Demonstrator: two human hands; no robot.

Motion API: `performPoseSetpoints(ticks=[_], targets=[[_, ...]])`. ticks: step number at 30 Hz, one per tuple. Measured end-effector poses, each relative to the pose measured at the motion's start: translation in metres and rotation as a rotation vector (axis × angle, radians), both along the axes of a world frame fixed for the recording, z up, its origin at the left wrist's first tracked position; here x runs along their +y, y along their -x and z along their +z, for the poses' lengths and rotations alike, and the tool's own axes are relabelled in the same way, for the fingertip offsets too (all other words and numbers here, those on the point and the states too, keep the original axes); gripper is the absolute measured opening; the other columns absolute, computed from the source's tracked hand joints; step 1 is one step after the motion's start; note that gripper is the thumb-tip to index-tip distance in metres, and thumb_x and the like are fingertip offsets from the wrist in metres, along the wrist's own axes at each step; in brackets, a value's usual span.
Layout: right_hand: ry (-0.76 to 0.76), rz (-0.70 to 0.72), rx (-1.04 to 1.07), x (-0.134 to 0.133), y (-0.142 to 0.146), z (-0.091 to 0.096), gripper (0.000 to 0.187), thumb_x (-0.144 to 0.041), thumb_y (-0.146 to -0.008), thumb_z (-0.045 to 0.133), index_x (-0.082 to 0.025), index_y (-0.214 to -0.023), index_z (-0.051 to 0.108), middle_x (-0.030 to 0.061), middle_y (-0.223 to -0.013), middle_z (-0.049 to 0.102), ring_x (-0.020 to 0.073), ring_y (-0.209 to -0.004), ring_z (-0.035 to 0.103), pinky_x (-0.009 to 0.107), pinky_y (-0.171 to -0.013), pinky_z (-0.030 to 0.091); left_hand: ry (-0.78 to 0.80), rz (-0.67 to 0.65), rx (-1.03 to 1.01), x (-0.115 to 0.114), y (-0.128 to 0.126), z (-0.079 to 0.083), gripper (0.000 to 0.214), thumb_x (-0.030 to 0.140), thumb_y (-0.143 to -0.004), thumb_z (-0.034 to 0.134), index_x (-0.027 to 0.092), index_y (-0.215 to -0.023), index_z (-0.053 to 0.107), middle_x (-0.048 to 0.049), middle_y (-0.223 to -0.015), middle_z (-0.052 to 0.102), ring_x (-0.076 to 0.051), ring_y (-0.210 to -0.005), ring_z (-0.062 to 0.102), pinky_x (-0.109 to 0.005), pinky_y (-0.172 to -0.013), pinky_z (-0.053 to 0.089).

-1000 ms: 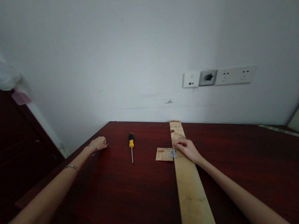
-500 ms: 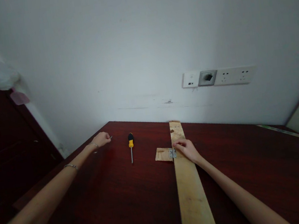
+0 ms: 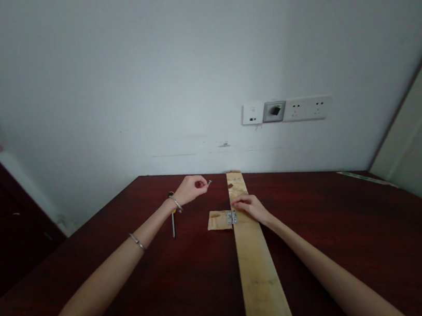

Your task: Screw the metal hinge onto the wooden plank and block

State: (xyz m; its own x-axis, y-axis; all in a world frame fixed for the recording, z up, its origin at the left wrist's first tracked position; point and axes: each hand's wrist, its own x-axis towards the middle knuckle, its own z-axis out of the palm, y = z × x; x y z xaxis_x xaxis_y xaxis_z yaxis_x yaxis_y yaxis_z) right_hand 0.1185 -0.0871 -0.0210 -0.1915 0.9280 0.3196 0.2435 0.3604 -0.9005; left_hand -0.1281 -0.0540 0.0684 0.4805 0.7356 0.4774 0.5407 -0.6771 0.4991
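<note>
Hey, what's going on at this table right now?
A person is working at a dark red wooden table. The left hand pinches a small metal screw in the air beside a long pale wooden plank. The right hand rests on the plank, fingertips at a small silver hinge that bridges it and a short wooden block. A yellow-and-black screwdriver lies partly behind the left wrist.

- Left hand point(image 3: 191, 188): bare, with a thin silvery bracelet point(image 3: 175, 203) at its wrist.
- A second thin silvery band point(image 3: 137, 241) circles the same forearm, further up.
- Right hand point(image 3: 250, 206) and forearm: bare to the frame's edge.
</note>
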Motion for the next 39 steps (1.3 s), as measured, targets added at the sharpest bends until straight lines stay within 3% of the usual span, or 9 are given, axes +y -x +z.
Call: performPoseSetpoints(ticks=[4, 8, 14, 19, 26, 39], targets=[[-0.009, 0.004, -0.023, 0.001, -0.001, 0.001, 0.019, -0.03, -0.07, 0.058, -0.02, -0.076, 0.074, 0.0033, -0.082, 0.074, 0.0216, -0.08, 0.066, 0.035, -0.079, 0.049, 0.028, -0.128, -0.113, -0.016, -0.044, -0.009, 0.009, 0.019, -0.074, 0.059, 0.013, -0.073, 0.066, -0.0018, -0.071, 0.066, -0.012, -0.067, 0.057, -0.023, -0.066, 0.045], [-0.035, 0.017, -0.073, -0.001, 0.001, 0.001, 0.016, -0.027, -0.07, 0.06, -0.02, -0.075, 0.074, 0.0037, -0.081, 0.074, 0.0209, -0.078, 0.065, 0.035, -0.078, 0.049, 0.069, -0.146, -0.184, -0.018, -0.062, -0.025, 0.007, 0.016, -0.073, 0.06, 0.013, -0.073, 0.066, -0.0028, -0.072, 0.066, -0.012, -0.067, 0.057, -0.023, -0.066, 0.045], [-0.06, 0.007, -0.097, 0.0, 0.005, -0.001, 0.016, -0.025, -0.072, 0.06, -0.02, -0.079, 0.074, 0.0037, -0.083, 0.074, 0.0203, -0.077, 0.064, 0.035, -0.078, 0.049, 0.104, -0.14, -0.19, -0.018, -0.061, -0.039, 0.008, 0.019, -0.075, 0.06, 0.014, -0.073, 0.065, -0.0023, -0.07, 0.066, -0.012, -0.066, 0.059, -0.022, -0.064, 0.046], [-0.064, -0.028, -0.03, 0.006, 0.002, 0.002, 0.02, -0.029, -0.074, 0.059, -0.019, -0.082, 0.074, 0.0032, -0.084, 0.074, 0.0201, -0.08, 0.065, 0.034, -0.078, 0.05, 0.12, -0.126, -0.21, -0.022, -0.06, -0.039, 0.008, 0.019, -0.077, 0.059, 0.014, -0.074, 0.065, -0.003, -0.074, 0.068, -0.013, -0.07, 0.06, -0.023, -0.067, 0.047], [-0.031, -0.046, 0.106, 0.006, -0.004, 0.022, 0.025, -0.039, -0.071, 0.064, -0.019, -0.082, 0.075, 0.0042, -0.079, 0.073, 0.0168, -0.067, 0.061, 0.028, -0.058, 0.048, 0.111, -0.146, -0.238, -0.025, -0.062, -0.039, 0.009, 0.021, -0.078, 0.06, 0.014, -0.076, 0.065, -0.0029, -0.076, 0.067, -0.013, -0.071, 0.06, -0.023, -0.069, 0.047], [0.006, -0.025, 0.24, -0.006, 0.0, 0.029, 0.022, -0.037, -0.061, 0.076, -0.018, -0.071, 0.073, 0.0032, -0.075, 0.071, 0.0152, -0.067, 0.059, 0.026, -0.058, 0.045, 0.169, -0.173, -0.275, -0.023, -0.064, -0.043, 0.009, 0.02, -0.076, 0.061, 0.012, -0.077, 0.066, -0.0033, -0.075, 0.066, -0.013, -0.069, 0.058, -0.023, -0.067, 0.047]])
